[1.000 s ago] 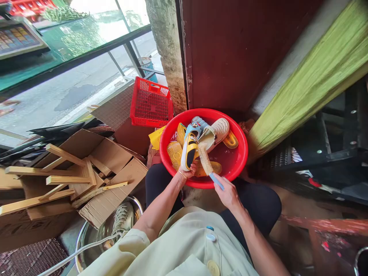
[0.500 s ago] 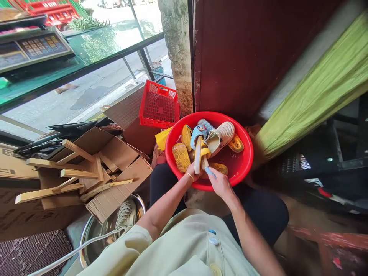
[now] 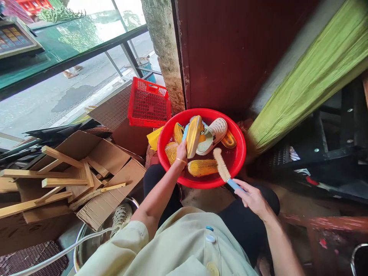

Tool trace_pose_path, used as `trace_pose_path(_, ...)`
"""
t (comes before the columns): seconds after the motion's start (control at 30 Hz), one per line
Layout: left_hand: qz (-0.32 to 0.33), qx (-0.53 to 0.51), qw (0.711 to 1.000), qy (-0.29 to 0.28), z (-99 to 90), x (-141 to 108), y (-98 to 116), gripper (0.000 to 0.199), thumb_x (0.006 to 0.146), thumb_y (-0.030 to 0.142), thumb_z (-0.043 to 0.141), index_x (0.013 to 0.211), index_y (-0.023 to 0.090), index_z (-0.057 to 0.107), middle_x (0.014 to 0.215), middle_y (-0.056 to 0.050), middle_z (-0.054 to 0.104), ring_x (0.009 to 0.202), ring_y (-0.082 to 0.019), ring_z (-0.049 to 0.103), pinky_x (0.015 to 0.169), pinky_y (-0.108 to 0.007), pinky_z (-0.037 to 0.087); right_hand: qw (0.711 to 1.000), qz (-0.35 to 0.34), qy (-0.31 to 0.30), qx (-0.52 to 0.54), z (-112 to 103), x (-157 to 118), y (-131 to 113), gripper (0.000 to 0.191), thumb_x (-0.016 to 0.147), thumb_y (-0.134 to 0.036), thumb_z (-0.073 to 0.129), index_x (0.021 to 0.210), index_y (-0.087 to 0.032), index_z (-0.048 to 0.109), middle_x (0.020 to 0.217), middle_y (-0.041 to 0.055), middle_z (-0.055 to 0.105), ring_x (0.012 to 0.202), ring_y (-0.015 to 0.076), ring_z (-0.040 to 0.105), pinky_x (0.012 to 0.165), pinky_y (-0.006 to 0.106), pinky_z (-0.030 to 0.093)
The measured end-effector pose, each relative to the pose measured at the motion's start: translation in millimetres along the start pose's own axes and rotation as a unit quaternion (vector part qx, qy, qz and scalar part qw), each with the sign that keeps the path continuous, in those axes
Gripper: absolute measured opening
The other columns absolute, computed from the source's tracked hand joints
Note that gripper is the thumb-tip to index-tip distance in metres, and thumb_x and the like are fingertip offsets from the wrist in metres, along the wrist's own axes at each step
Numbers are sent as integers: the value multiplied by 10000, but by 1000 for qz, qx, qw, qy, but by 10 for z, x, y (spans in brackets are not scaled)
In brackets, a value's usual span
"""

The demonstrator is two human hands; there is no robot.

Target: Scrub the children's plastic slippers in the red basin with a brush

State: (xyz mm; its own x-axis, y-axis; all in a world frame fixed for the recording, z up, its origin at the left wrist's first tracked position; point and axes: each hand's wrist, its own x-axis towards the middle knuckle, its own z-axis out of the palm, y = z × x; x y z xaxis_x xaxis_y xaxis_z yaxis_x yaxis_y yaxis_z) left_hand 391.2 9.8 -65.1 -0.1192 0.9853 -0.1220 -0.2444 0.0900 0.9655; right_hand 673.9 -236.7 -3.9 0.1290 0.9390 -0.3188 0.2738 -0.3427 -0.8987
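A red basin [image 3: 240,153] sits on the floor in front of my knees, with several slippers lying in shallow water. My left hand [image 3: 181,151] grips a yellow slipper [image 3: 193,135] and holds it up over the basin, sole turned outward. My right hand [image 3: 250,196] holds a scrub brush [image 3: 223,169] by its blue handle, bristle head tilted over the basin's near right rim, apart from the slipper. A white slipper [image 3: 214,134] and another yellow one [image 3: 202,167] lie in the basin.
A red plastic crate [image 3: 148,104] stands behind the basin on the left. Torn cardboard and wooden sticks [image 3: 66,172] are piled at the left. A steel bowl with a pale shoe [image 3: 122,216] sits by my left knee. A green curtain [image 3: 310,76] hangs at right.
My left hand lifted the yellow slipper up and turned it over. My right hand pulled the brush away from the slipper, back toward the basin's right rim.
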Motion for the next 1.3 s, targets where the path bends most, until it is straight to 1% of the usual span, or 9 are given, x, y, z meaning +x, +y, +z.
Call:
trace_pose_path(0.17, 16, 157, 984, 80, 256, 545, 324, 307, 947, 423, 629, 968, 128, 710, 945, -99, 716, 996, -248, 635, 920, -349, 492, 981, 43, 91, 166, 77, 123, 163, 745, 766, -598, 793, 1375, -187, 670, 847, 49, 739, 425, 77, 479, 361, 209, 277)
trace_pose_path(0.3, 140, 239, 957, 85, 269, 227, 340, 500, 872, 302, 726, 1329, 125, 626, 1422, -201, 592, 1404, -330, 471, 1171, -434, 353, 975, 44, 77, 205, 177, 177, 232, 743, 767, -588, 803, 1382, -197, 655, 866, 44, 734, 442, 73, 487, 367, 197, 250)
trace_pose_path(0.4, 221, 281, 929, -95, 149, -308, 215, 591, 809, 343, 816, 1357, 210, 638, 1501, -174, 542, 1488, -357, 389, 1237, -450, 268, 978, 47, 58, 196, 194, 226, 285, 737, 772, -594, 794, 1375, -192, 663, 868, 49, 741, 443, 77, 499, 367, 200, 266)
trace_pose_path(0.47, 186, 317, 881, -298, 88, -618, 68, 603, 766, 349, 856, 1330, 231, 676, 1430, -173, 606, 1394, -378, 499, 1216, -458, 303, 981, 48, 51, 183, 211, 276, 318, 752, 768, -614, 785, 1372, -182, 669, 862, 55, 748, 436, 81, 500, 366, 207, 284)
trace_pose_path(0.53, 131, 360, 854, -352, 83, -804, -110, 763, 649, 336, 935, 1353, 219, 664, 1486, -197, 564, 1414, -442, 462, 1231, -516, 260, 983, 47, 46, 168, 247, 330, 347, 776, 754, -633, 785, 1365, -168, 675, 847, 60, 754, 427, 83, 500, 371, 215, 308)
trace_pose_path(0.77, 40, 436, 856, -277, 277, -722, -433, 1035, 413, 124, 981, 1382, 205, 626, 1589, -243, 425, 1454, -538, 346, 1237, -635, 94, 987, 37, 44, 153, 336, 351, 415, 784, 750, -663, 770, 1341, -156, 683, 846, 61, 757, 427, 83, 495, 394, 226, 344)
trace_pose_path(0.9, 21, 353, 898, -261, 208, -488, -320, 663, 472, 194, 946, 1102, 230, 744, 1190, -151, 694, 1230, -427, 589, 1117, -486, 388, 986, 38, 49, 152, 322, 311, 437, 792, 747, -676, 763, 1346, -165, 684, 852, 61, 760, 427, 87, 501, 386, 227, 342)
trace_pose_path(1.03, -9, 245, 921, -303, 39, -299, -164, 260, 647, 227, 797, 904, 189, 774, 746, -26, 687, 849, -263, 686, 846, -326, 515, 984, 39, 52, 165, 378, 326, 433, 818, 734, -677, 771, 1359, -158, 674, 826, 54, 756, 417, 88, 499, 376, 223, 332)
trace_pose_path(1.3, -117, -84, 969, -201, -197, -572, 0, 591, 657, 295, 854, 1219, 183, 708, 1089, -82, 770, 1038, -268, 708, 917, -364, 551, 991, 4, 82, 104, 688, 268, 312, 802, 780, -714, 702, 1348, -148, 679, 810, 60, 756, 412, 94, 507, 400, 246, 447)
